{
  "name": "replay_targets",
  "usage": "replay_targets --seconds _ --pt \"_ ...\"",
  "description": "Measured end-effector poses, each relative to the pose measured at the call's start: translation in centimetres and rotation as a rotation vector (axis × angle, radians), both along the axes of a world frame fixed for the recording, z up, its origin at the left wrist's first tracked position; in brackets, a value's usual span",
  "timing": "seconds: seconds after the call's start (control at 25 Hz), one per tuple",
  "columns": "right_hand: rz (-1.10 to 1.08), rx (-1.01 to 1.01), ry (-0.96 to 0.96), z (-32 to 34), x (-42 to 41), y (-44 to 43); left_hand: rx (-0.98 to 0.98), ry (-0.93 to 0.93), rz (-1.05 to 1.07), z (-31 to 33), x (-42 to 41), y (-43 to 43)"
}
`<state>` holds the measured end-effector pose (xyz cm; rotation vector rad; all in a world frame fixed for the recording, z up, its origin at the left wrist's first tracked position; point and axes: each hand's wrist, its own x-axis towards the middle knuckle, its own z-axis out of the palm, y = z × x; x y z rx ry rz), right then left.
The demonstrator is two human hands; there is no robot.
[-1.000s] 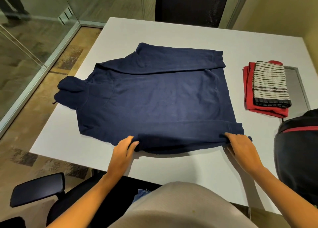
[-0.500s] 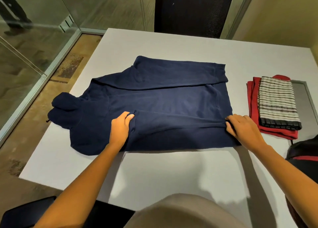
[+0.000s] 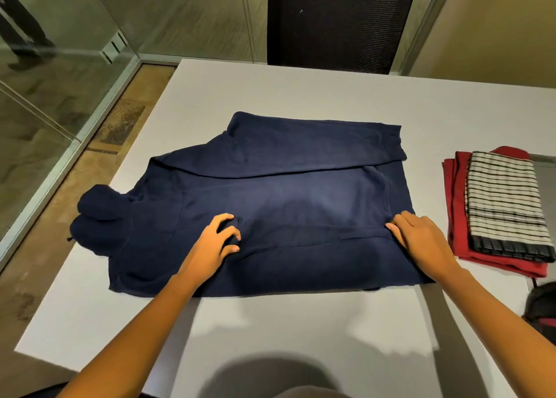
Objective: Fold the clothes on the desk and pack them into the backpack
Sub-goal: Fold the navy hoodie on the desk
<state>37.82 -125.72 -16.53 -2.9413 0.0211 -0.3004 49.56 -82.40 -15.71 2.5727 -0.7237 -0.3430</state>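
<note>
Fingers (image 3: 225,217) of the left hand (image 3: 215,242) are curled and a little apart, clawed into the navy hoodie (image 3: 301,193) with a small bunch of its cloth gathered between them and the thumb. This grip sits on the hoodie's near half, toward the hood end. Fingers (image 3: 404,218) of the right hand (image 3: 421,241) lie close together, bent down onto the hoodie's hem end. The thumb lies beside them at the end of a low crease that runs across the cloth from one hand to the other. Whether cloth is nipped between thumb and fingers I cannot tell. Both forearms reach in over the hoodie's near edge.

The hoodie lies flat on the white desk (image 3: 301,346), its body sideways: the hood (image 3: 99,214) bunched at its left end, reaching the desk's left edge, the hem at its right end. One sleeve (image 3: 301,151) is folded across its far side, cuff toward the hem end.

Right of the hoodie's hem, apart from it, lies a folded red garment (image 3: 455,217) with a folded striped cloth (image 3: 505,202) stacked on top. Nearer than that stack and right of the hoodie's near corner, a dark backpack (image 3: 541,310) with a red trim shows only partly at the frame edge. Beyond the hoodie's far side stands a dark chair back (image 3: 331,21); off its hood end runs a glass wall (image 3: 60,112).
</note>
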Motion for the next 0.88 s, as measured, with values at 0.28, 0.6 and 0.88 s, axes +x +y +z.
replay_targets --seconds 0.28,0.6,0.88 --pt "-0.054 -0.157 -0.021 0.7 0.5 -0.5 -0.337 0.091 0.472 3.0 2.5 -0.2" --pt "-0.098 0.103 -0.054 0.9 1.7 3.2 -0.029 -0.289 0.26 0.8 0.5 -3.1" --pt "0.034 -0.134 0.236 -3.3 -1.9 7.2 0.396 -0.273 -0.021 -4.5 -3.4 -3.2"
